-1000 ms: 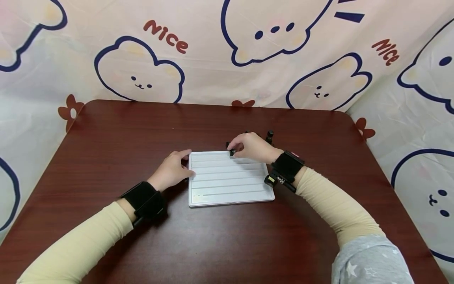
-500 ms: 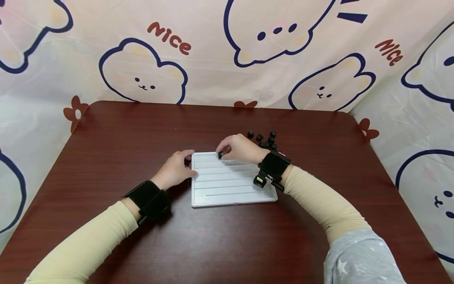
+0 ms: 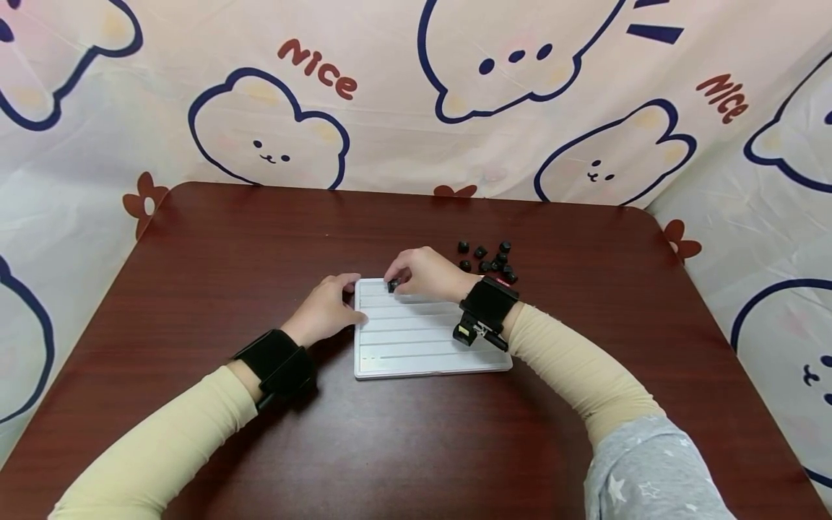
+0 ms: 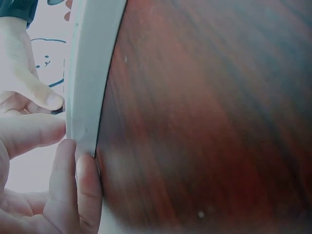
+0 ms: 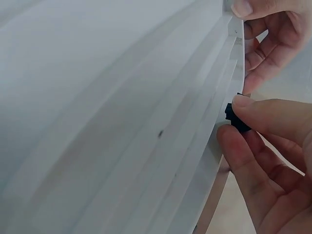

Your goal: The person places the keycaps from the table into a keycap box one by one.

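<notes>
A white tray (image 3: 422, 352) with parallel ridges lies flat on the brown table. My left hand (image 3: 323, 312) grips its left edge, thumb on the rim and fingers against the side wall, as the left wrist view shows along the tray's outer wall (image 4: 92, 73). Between thumb and fingertips, my right hand (image 3: 430, 274) pinches a small black keycap (image 5: 237, 118). It sits at the tray's far edge, near the far left corner, in the uppermost row. The right hand and wrist cover the tray's upper right part in the head view.
Several loose black keycaps (image 3: 498, 258) lie scattered on the table (image 3: 273, 238) beyond the tray's far right corner. Each wrist wears a black strap, and a small camera (image 3: 465, 331) on the right one hangs over the tray. A patterned curtain (image 3: 390, 144) stands behind the table.
My right hand has slid left along the tray's far edge with the keycap, uncovering more of the loose keycaps behind. The left hand has kept its grip on the tray.
</notes>
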`<state>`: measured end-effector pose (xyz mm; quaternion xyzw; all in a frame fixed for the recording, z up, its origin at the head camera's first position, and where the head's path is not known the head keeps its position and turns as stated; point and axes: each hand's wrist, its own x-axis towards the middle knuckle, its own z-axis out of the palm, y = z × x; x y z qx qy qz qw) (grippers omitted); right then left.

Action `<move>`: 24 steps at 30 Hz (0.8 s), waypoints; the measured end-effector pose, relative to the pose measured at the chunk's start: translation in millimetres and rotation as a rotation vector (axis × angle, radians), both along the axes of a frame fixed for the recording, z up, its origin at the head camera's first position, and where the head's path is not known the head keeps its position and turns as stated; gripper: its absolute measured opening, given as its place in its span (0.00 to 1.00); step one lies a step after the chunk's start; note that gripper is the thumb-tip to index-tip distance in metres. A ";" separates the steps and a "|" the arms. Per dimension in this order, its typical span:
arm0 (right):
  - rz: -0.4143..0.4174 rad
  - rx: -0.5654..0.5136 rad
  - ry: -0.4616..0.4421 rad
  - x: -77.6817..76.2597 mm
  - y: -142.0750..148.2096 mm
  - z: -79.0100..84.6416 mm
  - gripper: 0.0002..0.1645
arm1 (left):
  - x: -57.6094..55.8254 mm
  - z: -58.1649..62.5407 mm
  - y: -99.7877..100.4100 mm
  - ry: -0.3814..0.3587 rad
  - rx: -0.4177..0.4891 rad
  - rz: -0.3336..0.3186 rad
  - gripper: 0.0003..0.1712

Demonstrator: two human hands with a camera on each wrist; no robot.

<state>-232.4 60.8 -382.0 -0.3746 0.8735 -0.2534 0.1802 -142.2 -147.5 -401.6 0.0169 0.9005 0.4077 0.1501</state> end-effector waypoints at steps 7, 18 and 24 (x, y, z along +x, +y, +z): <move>0.020 -0.014 0.006 0.4 -7.2 -0.4 0.12 | 0.6 -0.5 -0.2 0.003 0.008 0.004 0.43; 0.042 -0.004 0.026 1.8 -17.4 -1.6 0.13 | -0.4 -0.6 0.0 0.005 -0.011 -0.001 0.44; 0.067 0.016 0.066 4.3 -24.8 -3.5 0.13 | 0.7 2.3 0.0 0.009 -0.022 -0.004 0.45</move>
